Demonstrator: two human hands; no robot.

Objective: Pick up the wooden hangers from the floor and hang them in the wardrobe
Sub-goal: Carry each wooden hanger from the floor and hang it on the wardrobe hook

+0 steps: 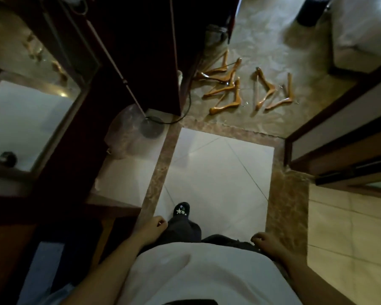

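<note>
Several wooden hangers [226, 84] lie scattered on the marbled floor ahead, in two loose groups; the right group [271, 91] lies a little apart. The dark wooden wardrobe [141, 51] stands just left of them, its inside black and unreadable. My left hand [152, 227] hangs by my hip with fingers curled and nothing in it. My right hand [267, 242] hangs at my other side, fingers loosely curled, also holding nothing. Both hands are far from the hangers.
A mirror [20, 119] leans on the left. A round fan base [152, 128] with a black cable sits at the wardrobe's foot beside a clear plastic bag [123, 137]. A bed [361, 34] is far right, a dark door frame [339, 139] on the right. My slippered foot [182, 209] steps on white tile.
</note>
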